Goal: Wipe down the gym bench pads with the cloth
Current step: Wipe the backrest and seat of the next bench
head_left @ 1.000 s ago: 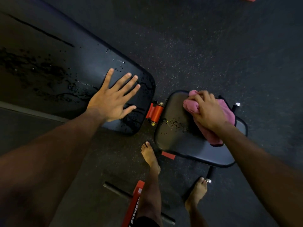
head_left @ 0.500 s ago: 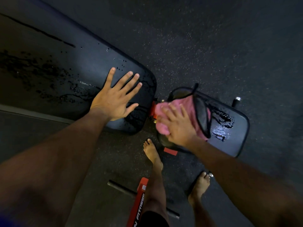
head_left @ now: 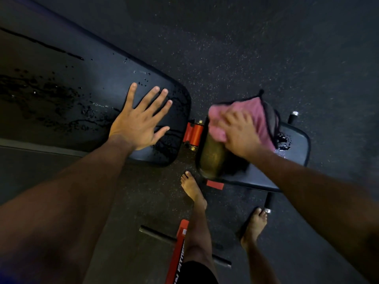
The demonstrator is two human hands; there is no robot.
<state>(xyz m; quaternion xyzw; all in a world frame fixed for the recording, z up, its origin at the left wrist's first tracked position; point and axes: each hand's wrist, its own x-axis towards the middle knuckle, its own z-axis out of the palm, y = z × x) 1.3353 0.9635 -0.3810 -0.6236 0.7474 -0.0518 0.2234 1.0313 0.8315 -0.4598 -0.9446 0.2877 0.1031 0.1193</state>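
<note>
The long black back pad (head_left: 86, 83) of the gym bench runs from the upper left, dotted with water drops. My left hand (head_left: 141, 121) lies flat on its near end, fingers spread. The smaller black seat pad (head_left: 295, 152) sits to the right, wet near its far side. My right hand (head_left: 239, 136) presses the pink cloth (head_left: 258, 117) onto the seat pad's far left part. The hand is blurred and covers much of the cloth.
An orange hinge bracket (head_left: 193, 133) joins the two pads. Below them lie the bench's red frame bar (head_left: 177, 255) and a black cross tube (head_left: 155, 234) on the dark speckled rubber floor (head_left: 246, 48). My bare feet (head_left: 193, 191) stand beside the seat pad.
My right hand swept the cloth from the seat pad's right side to its left end, then up toward the far edge. My left hand stayed flat on the back pad.
</note>
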